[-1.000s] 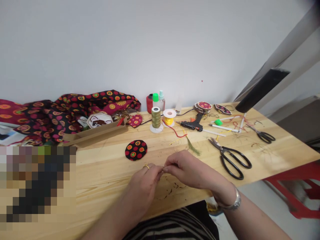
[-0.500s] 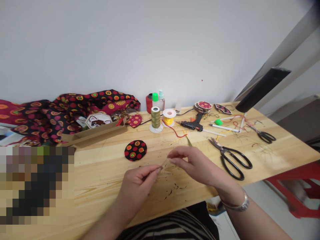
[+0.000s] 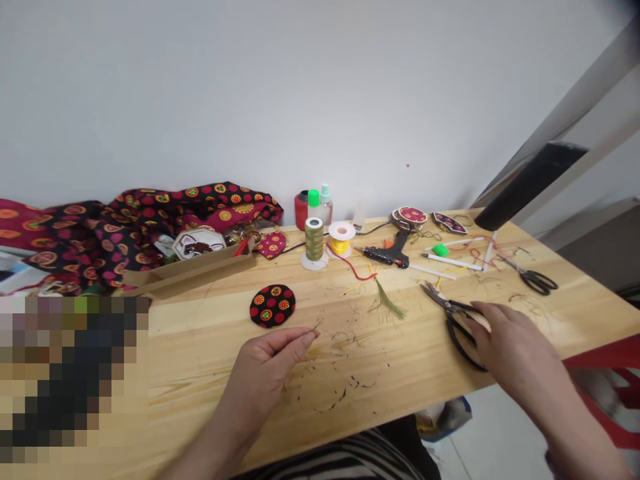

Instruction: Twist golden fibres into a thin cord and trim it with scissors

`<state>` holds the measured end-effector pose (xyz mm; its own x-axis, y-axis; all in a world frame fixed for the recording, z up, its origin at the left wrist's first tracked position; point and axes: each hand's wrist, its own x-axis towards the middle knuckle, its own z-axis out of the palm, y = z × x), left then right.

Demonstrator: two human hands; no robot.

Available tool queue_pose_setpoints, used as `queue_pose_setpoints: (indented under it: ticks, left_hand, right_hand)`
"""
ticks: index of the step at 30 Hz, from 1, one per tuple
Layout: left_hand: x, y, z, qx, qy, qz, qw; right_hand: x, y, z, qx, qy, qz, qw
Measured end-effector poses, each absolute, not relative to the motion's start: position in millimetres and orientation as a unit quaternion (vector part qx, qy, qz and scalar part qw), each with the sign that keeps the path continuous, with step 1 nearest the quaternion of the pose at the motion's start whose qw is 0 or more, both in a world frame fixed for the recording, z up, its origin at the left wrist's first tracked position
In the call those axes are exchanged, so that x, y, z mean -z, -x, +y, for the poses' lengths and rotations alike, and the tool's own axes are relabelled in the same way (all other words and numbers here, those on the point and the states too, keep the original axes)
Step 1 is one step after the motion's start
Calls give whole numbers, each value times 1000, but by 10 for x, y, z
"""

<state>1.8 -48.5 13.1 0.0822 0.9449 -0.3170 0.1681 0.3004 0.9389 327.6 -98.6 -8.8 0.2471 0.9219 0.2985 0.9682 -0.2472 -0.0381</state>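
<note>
Left hand (image 3: 277,363) pinches one thread (image 3: 317,326), right hand (image 3: 510,343) open on scissors (image 3: 449,308) (two pairs).

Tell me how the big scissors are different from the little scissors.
The big scissors look larger than the little scissors. The right hand touches the big scissors' handles; nothing touches the little scissors. The big scissors lie nearer the wooden table's front edge, the little scissors farther back and right. Both have black handles and lie flat.
</note>
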Motion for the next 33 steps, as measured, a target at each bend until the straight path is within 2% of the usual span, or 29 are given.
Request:
queue_pose_setpoints:
  ticks: [2, 3, 6, 8, 10, 13, 16, 24, 29, 33]
  left_hand:
    - [-137, -43, -491, -340, -480, 578, 565]
    - [-140, -56, -497, -334, -482, 576, 570]
    - [-155, -89, -524, -313, -494, 566, 580]
    - [-169, -93, -543, -301, -509, 555, 585]
    - [-184, -80, -559, -295, -522, 537, 594]
    - [-198, -44, -575, -291, -538, 524, 592]
    - [-194, -21, -579, -291, -554, 522, 579]
    - [-177, -61, -575, -267, -560, 516, 592]
    - [-182, -81, -597, -267, -503, 530, 628]
    - [-146, -52, -606, -280, -476, 499, 668]
  right_hand:
    - [-14, -3017, -971, 64, 742, -622, 241]
    - [-63, -2852, -950, -9, 704, -643, 302]
    - [-137, -2335, -846, -262, 561, -681, 391]
    - [-117, -2057, -761, -404, 472, -664, 417]
    - [-75, -1874, -681, -516, 424, -622, 409]
    - [-40, -1764, -595, -605, 423, -561, 375]
    - [-71, -1766, -553, -588, 452, -547, 388]
    - [-147, -1788, -552, -452, 461, -631, 430]
    - [-122, -1768, -577, -335, 460, -705, 424]
    - [-141, -1794, -571, -304, 458, -725, 414]
